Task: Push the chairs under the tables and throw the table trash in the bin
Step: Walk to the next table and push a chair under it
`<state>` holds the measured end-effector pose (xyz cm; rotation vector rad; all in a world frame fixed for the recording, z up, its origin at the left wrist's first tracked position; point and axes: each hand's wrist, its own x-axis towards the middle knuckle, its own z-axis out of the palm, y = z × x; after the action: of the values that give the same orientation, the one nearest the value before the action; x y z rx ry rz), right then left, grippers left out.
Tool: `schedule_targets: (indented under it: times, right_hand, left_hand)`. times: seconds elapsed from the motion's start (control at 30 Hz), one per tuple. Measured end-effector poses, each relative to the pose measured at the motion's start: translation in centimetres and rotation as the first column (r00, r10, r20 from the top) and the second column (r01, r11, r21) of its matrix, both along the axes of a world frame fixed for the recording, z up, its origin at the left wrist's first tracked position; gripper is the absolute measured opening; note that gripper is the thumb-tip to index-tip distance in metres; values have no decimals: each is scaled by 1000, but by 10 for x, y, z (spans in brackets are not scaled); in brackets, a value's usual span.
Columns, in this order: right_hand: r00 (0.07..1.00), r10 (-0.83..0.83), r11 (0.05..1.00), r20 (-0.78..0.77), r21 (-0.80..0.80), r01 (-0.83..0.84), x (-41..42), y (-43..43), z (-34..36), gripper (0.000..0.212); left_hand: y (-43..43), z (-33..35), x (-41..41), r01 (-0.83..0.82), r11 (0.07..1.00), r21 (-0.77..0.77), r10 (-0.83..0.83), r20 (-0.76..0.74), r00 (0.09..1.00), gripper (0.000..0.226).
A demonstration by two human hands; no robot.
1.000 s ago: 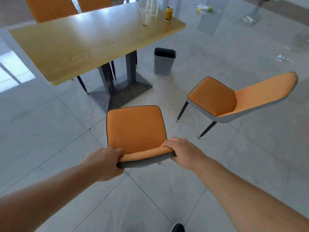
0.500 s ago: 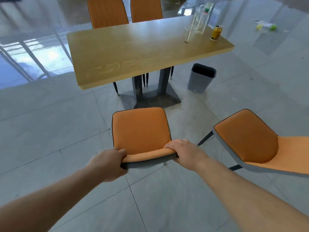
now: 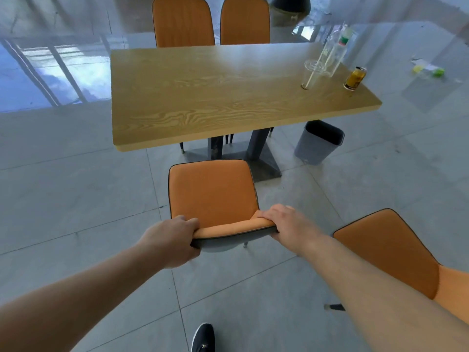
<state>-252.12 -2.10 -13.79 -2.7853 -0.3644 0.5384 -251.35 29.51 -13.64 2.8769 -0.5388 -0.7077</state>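
Note:
An orange chair (image 3: 213, 191) stands in front of me, facing the wooden table (image 3: 203, 97), its seat just short of the table's near edge. My left hand (image 3: 172, 240) grips the left end of its backrest top and my right hand (image 3: 286, 227) grips the right end. On the table's far right stand a clear plastic cup with a straw (image 3: 311, 74), a clear bottle (image 3: 336, 50) and a yellow can (image 3: 355, 78). A grey bin (image 3: 318, 144) sits on the floor by the table's right end.
A second orange chair (image 3: 388, 252) stands pulled out at my right, close to my right forearm. Two more orange chairs (image 3: 182, 21) are tucked in at the table's far side. Litter (image 3: 429, 69) lies on the tiled floor at the far right. My shoe (image 3: 203, 337) shows at the bottom.
Both hands stayed on the backrest while the chair swung round to face the table squarely and came closer to it. The second chair has slid to the lower right of view.

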Motion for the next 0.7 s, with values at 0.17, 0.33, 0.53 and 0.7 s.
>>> schedule_targets:
  times: [0.17,0.33,0.53,0.7]
  right_hand:
    - [1000,-22,997,14,-73,23,52,-12,4,45]
    - [998,12,995,57,-101,-6,82,-18,5,40]
    - [999,-29,996,-27,-81,27,59,-21,4,42]
    - [997,-70,995,-10,-70,70,38,-30,23,62]
  left_hand:
    - [-17,-7,45,-6,1000,3,6,5,1000,24]
    - [-18,-3,76,1,999,33,-1,-12,1000,32]
    - [-29,-3,60,34,997,70,-27,-102,994,48]
    - [-55,24,67,94,968,235,-60,-146,987,62]
